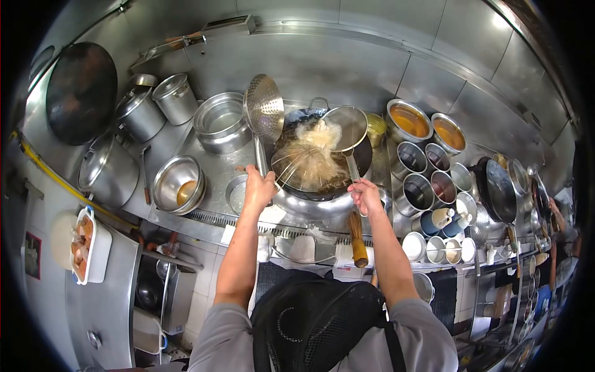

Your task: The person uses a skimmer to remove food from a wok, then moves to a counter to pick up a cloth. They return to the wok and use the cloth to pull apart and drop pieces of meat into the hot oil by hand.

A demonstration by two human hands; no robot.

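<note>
Right, risks first. Left hand sits just beside the rim of the wok, so spitting oil would likely catch the wrist. The wire skimmer is over the wok, loaded with a pale fried tangle. Tilt it and the load could drop back and splash. The mesh strainer lies over the tangle's right side, and a hard push might crush it.

Pose:
- **Left arm:** stretched forward, fingers wrapped shut round the skimmer handle. The perforated ladle handle runs into the same fist; can't tell if it's gripped too.
- **Right hand:** arm out straight, fingers closed on the strainer handle, knuckles up.
</note>
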